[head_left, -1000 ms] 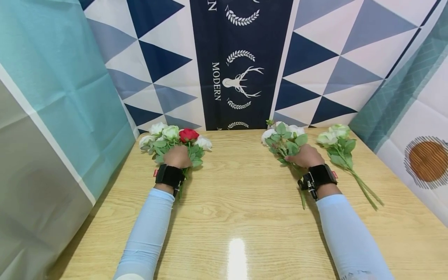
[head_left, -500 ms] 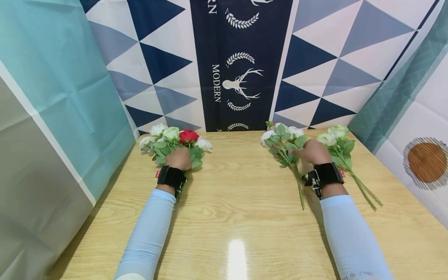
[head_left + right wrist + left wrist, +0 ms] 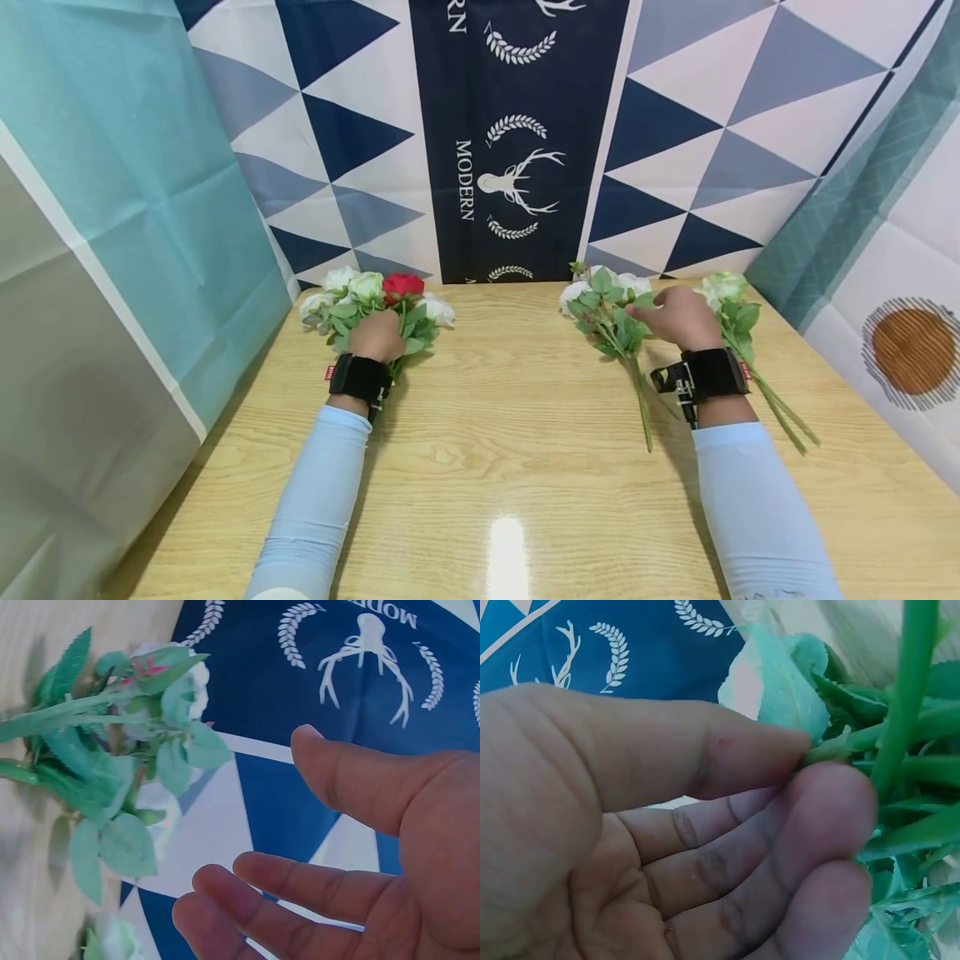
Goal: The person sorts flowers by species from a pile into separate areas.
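At the back left lies a bunch of artificial flowers with green leaves, a white bloom (image 3: 437,309), a pale green bloom (image 3: 367,286) and a red rose (image 3: 403,286). My left hand (image 3: 377,337) is over their stems. Thumb and index fingertip pinch a thin green flower stem (image 3: 829,752) in the left wrist view, where thicker stems (image 3: 907,697) pass beside the fingers. To the right, my right hand (image 3: 681,318) hovers with thumb and fingers apart, holding nothing. Beside it lie white flowers (image 3: 574,295), their leafy stems (image 3: 641,400) pointing toward me.
Another pale green flower bunch (image 3: 726,287) lies farther right, partly behind the right hand, its long stems (image 3: 783,412) slanting to the right. Patterned cloth (image 3: 517,100) hangs behind the wooden table (image 3: 495,425), and more cloth (image 3: 150,192) borders it on both sides.
My right hand has let go of the white flowers' stems and moved right and up, its fingers now spread. The left hand has shifted slightly, and the red rose a little upward.
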A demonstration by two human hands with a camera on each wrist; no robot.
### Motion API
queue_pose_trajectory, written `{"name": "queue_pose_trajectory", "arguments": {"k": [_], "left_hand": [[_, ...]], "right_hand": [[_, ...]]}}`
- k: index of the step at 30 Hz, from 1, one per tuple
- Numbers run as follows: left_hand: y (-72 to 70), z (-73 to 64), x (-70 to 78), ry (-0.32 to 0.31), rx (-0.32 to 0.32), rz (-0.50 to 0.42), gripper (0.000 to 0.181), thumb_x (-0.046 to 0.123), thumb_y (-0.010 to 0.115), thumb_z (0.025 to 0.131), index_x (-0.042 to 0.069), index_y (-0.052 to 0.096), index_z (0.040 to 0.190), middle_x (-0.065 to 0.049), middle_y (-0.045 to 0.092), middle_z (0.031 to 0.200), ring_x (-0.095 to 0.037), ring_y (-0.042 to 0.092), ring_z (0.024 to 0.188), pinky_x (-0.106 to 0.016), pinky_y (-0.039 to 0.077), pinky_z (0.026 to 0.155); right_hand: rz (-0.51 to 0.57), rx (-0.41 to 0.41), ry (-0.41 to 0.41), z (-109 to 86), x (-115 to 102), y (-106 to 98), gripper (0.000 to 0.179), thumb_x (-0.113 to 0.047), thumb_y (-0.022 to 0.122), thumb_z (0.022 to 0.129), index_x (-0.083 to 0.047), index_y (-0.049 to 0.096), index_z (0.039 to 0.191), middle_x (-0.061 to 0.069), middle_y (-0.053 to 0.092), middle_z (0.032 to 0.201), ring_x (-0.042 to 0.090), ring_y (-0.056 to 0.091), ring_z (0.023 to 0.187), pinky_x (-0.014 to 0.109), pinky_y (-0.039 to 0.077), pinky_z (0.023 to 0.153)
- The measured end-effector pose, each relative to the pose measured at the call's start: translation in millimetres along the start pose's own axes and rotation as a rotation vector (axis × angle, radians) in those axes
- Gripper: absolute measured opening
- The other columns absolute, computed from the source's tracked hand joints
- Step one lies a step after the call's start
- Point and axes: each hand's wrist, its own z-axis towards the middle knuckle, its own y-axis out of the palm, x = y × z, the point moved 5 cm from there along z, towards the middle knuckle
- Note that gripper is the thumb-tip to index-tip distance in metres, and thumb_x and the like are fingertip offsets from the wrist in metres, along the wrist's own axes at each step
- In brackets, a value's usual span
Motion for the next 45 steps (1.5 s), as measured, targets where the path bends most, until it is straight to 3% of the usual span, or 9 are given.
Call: {"name": "queue_pose_trajectory", "arguments": {"k": [11, 15, 18, 23, 25, 30, 34, 40, 45], "left_hand": [[-9.5, -2.6, 2.7, 0.091, -0.052, -0.101, 0.033, -0.005, 0.045, 0.091, 0.012, 0.039, 0.062, -0.002, 0.021, 0.061, -0.016, 0.022, 0.053, -0.031, 0.025, 0.05], [-10.8, -2.8, 3.0, 0.09, -0.06, -0.139, 0.03, -0.004, 0.045, 0.089, 0.011, 0.04, 0.063, -0.001, 0.022, 0.059, -0.016, 0.023, 0.051, -0.031, 0.026, 0.05], [-8.1, -1.1, 0.8, 0.051, -0.074, -0.16, 0.011, 0.001, 0.046, 0.089, -0.001, 0.056, 0.086, -0.001, 0.027, 0.057, -0.016, 0.025, 0.048, -0.031, 0.027, 0.048], [3.8, 2.7, -3.7, -0.01, -0.17, -0.168, 0.029, 0.006, 0.043, 0.091, -0.007, 0.055, 0.114, 0.0, 0.033, 0.051, -0.015, 0.027, 0.042, -0.03, 0.028, 0.044], [8.7, 3.5, -5.0, -0.027, -0.216, -0.16, 0.024, 0.006, 0.041, 0.091, -0.003, 0.058, 0.105, 0.0, 0.035, 0.05, -0.014, 0.031, 0.04, -0.029, 0.03, 0.043], [13.3, 4.7, -8.7, -0.053, -0.255, -0.148, 0.03, 0.01, 0.041, 0.09, -0.003, 0.054, 0.114, 0.0, 0.037, 0.049, -0.015, 0.038, 0.039, -0.029, 0.033, 0.042], [15.0, 5.0, -10.8, -0.046, -0.281, -0.168, 0.016, 0.013, 0.044, 0.088, 0.001, 0.056, 0.089, 0.001, 0.035, 0.05, -0.016, 0.039, 0.041, -0.03, 0.035, 0.044], [13.7, 3.9, -7.5, -0.061, -0.153, -0.068, 0.034, 0.037, 0.057, 0.094, 0.005, 0.065, 0.086, -0.002, 0.047, 0.054, -0.019, 0.051, 0.05, -0.035, 0.044, 0.054], [15.1, 6.6, -4.3, -0.104, -0.034, 0.023, 0.031, 0.035, 0.062, 0.091, 0.006, 0.07, 0.095, -0.013, 0.065, 0.081, -0.028, 0.062, 0.071, -0.046, 0.049, 0.066]], "right_hand": [[0.001, 0.081, -0.035, -5.2, -7, -10, 0.074, -0.054, 0.056, 0.09, 0.014, 0.055, 0.121, 0.036, 0.057, 0.111, 0.043, 0.06, 0.083, 0.048, 0.046, 0.062], [-0.001, 0.089, -0.034, -5.8, -8, -13, 0.076, -0.056, 0.054, 0.09, 0.013, 0.055, 0.121, 0.035, 0.058, 0.112, 0.043, 0.061, 0.082, 0.048, 0.046, 0.06], [0.0, 0.094, -0.04, -6.7, -9, -14, 0.079, -0.06, 0.053, 0.089, 0.013, 0.056, 0.122, 0.034, 0.058, 0.112, 0.042, 0.061, 0.083, 0.047, 0.046, 0.06], [-0.005, 0.092, -0.049, -8.7, -13, -14, 0.078, -0.059, 0.051, 0.09, 0.012, 0.056, 0.122, 0.034, 0.058, 0.112, 0.042, 0.06, 0.084, 0.047, 0.046, 0.061], [-0.006, 0.093, -0.053, -9.7, -15, -15, 0.077, -0.057, 0.051, 0.091, 0.013, 0.056, 0.122, 0.034, 0.059, 0.111, 0.042, 0.061, 0.084, 0.046, 0.046, 0.06], [-0.007, 0.101, -0.063, -10.6, -18, -17, 0.074, -0.056, 0.051, 0.092, 0.013, 0.056, 0.121, 0.034, 0.059, 0.111, 0.042, 0.061, 0.084, 0.047, 0.046, 0.061], [-0.008, 0.1, -0.062, -9.8, -18, -16, 0.074, -0.056, 0.051, 0.092, 0.012, 0.057, 0.121, 0.033, 0.059, 0.111, 0.042, 0.061, 0.083, 0.047, 0.046, 0.061], [-0.005, 0.098, -0.059, -8.2, -17, -15, 0.075, -0.057, 0.051, 0.092, 0.012, 0.057, 0.12, 0.033, 0.059, 0.111, 0.039, 0.061, 0.078, 0.044, 0.045, 0.057], [-0.003, 0.103, -0.057, -8.7, -17, -15, 0.074, -0.057, 0.051, 0.091, 0.011, 0.059, 0.119, 0.033, 0.06, 0.11, 0.039, 0.061, 0.079, 0.044, 0.045, 0.058]]}}
